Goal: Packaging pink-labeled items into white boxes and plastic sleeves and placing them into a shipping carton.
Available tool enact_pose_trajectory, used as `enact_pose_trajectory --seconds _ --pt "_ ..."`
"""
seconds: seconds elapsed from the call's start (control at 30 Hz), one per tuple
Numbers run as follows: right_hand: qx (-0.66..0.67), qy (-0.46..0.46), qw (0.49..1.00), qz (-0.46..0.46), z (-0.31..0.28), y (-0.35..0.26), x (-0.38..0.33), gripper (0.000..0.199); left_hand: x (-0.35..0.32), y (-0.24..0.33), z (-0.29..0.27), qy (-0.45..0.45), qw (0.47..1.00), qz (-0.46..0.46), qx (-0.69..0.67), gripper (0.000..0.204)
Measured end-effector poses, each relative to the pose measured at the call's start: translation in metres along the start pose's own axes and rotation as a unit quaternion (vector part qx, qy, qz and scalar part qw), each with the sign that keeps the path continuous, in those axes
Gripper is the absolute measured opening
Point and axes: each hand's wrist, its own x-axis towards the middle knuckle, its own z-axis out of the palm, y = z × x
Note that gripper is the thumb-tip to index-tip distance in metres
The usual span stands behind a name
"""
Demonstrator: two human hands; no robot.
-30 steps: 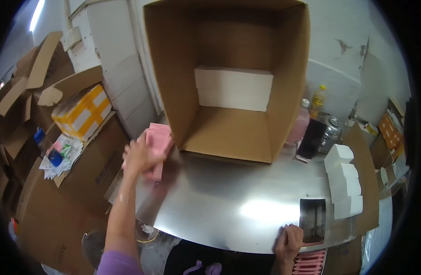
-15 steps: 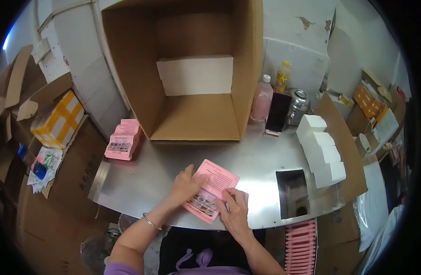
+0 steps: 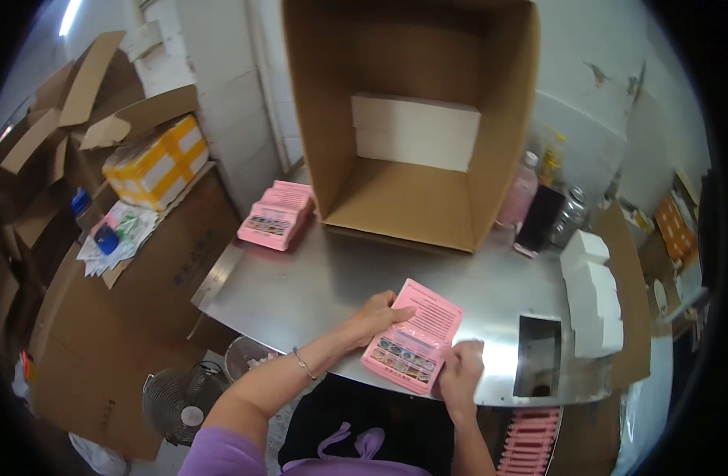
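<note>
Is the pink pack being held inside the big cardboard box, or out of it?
Out: the left hand grips the pink pack in front of the cardboard box, whose open side faces the person.

Both hands (image 3: 373, 319) are curled, forearms (image 3: 257, 389) angled inward.

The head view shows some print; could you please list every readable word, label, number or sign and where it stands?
Near pink bundle: print too small to read.
Far pink stack: print too small.
Brown cardboard at left: dark marks, too blurred.
Nothing is clear enough to quote.
</note>
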Motion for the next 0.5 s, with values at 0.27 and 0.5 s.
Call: enact_pose_trajectory --seconds 0.27,0.5 --pt "0.031 -0.163 0.978 -0.129 0.000 -0.057 -0.042 0.012 0.017 0.001 -0.038 0.000 0.990 0.108 0.093 0.052" --pt "0.222 -0.236 0.916 0.237 -0.018 -0.100 -0.031 0.008 -0.128 0.007 0.009 0.009 0.858 0.469 0.210 0.042"
